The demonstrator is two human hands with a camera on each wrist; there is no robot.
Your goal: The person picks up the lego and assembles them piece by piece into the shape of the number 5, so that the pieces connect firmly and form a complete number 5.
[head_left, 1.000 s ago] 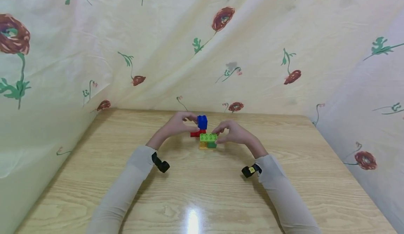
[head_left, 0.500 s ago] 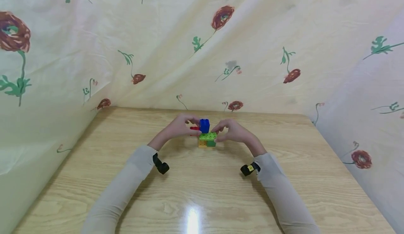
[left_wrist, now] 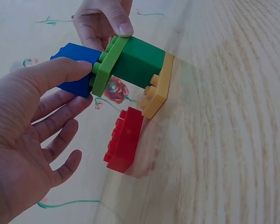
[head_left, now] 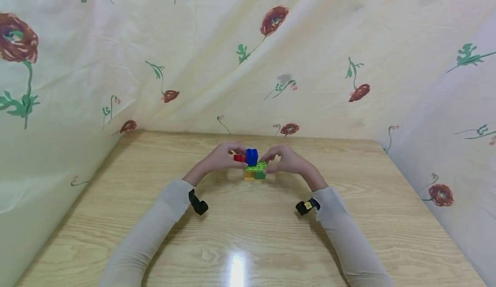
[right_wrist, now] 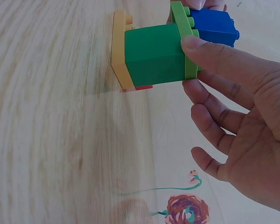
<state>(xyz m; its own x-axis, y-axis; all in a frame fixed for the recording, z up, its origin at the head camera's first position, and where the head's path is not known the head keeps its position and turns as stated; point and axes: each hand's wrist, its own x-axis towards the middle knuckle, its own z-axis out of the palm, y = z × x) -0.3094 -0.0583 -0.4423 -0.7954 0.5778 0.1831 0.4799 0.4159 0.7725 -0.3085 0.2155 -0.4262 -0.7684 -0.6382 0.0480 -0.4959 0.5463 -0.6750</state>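
My left hand [head_left: 222,157] pinches a blue toy brick [left_wrist: 77,65] between thumb and fingers. This brick is at the studs of a light green plate [left_wrist: 111,63]; whether it is pressed fully down I cannot tell. Under the plate sits a dark green brick [right_wrist: 153,55], on an orange-yellow plate [right_wrist: 119,51] that lies on the table. My right hand [head_left: 288,163] holds the light green plate at its right end, thumb [right_wrist: 194,43] on the near side and fingers behind. A red brick [left_wrist: 126,140] lies just behind and left of the stack, partly hidden by my left hand in the head view.
The wooden table [head_left: 248,226] carries the bricks near its back edge. Flower-patterned cloth [head_left: 201,63] hangs behind and along both sides. A black wrist camera [head_left: 199,204] is strapped on the left wrist, another black camera [head_left: 304,207] on the right.
My left hand has moved the blue brick right and slightly toward me, from above the red brick down onto the light green plate. My right hand stays nearly still at the stack.
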